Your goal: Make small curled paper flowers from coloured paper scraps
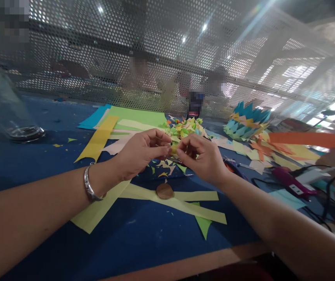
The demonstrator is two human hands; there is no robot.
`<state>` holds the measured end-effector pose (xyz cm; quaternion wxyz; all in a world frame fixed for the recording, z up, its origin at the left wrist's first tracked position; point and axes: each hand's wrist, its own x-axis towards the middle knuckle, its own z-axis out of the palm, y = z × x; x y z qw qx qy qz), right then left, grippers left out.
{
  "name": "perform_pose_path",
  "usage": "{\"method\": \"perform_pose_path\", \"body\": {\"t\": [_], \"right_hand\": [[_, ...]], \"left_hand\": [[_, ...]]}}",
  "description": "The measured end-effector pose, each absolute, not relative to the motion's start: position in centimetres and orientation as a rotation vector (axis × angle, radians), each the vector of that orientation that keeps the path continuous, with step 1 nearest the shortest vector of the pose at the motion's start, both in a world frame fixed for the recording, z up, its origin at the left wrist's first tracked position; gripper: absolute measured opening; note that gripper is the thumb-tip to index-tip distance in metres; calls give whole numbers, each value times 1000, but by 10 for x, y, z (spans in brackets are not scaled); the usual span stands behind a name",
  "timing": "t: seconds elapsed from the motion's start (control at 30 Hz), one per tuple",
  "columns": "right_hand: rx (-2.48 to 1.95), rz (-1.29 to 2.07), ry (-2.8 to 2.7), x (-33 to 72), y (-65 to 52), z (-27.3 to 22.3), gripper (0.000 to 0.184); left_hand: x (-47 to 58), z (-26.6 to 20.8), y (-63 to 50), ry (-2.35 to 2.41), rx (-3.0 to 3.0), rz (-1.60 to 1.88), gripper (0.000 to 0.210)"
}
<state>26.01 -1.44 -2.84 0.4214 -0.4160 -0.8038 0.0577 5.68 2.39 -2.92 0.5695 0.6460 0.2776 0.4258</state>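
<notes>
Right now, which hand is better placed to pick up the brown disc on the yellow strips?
Left, marginally. Both the left hand and right hand pinch the small folded paper piece, but the brown disc lies slightly left of the pinch.

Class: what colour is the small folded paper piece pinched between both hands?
Yellow paper piece; head view.

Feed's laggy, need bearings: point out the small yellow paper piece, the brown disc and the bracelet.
small yellow paper piece (174,148), head view, the bit showing between both hands' fingertips.
brown disc (164,191), head view, its flat top.
bracelet (89,186), head view, band on the left wrist.
</notes>
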Motion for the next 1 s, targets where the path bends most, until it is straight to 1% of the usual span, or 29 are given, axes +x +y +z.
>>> {"method": "perform_pose_path", "body": {"t": [0.1, 0.23, 0.4, 0.6, 0.77, 1.0], "right_hand": [[-1024, 115, -2036, 259, -15, -28, 9], [-1015, 89, -2054, 259, -15, -28, 9], [-992, 119, -2078, 260, -15, -28, 9], [-967, 120, -2087, 259, -16, -27, 8], [-966, 116, -2084, 259, -15, -28, 3], [-1029, 292, -1986, 260, -16, -32, 13]], "left_hand": [[57, -30, 23, 633, 1429, 941, 29], [58, -25, 21, 695, 1316, 875, 27], [59, -22, 21, 712, 1255, 884, 29], [60, -23, 22, 704, 1228, 917, 22], [61, -21, 21, 700, 1210, 945, 15], [59, -21, 24, 703, 1231, 975, 15]]}}
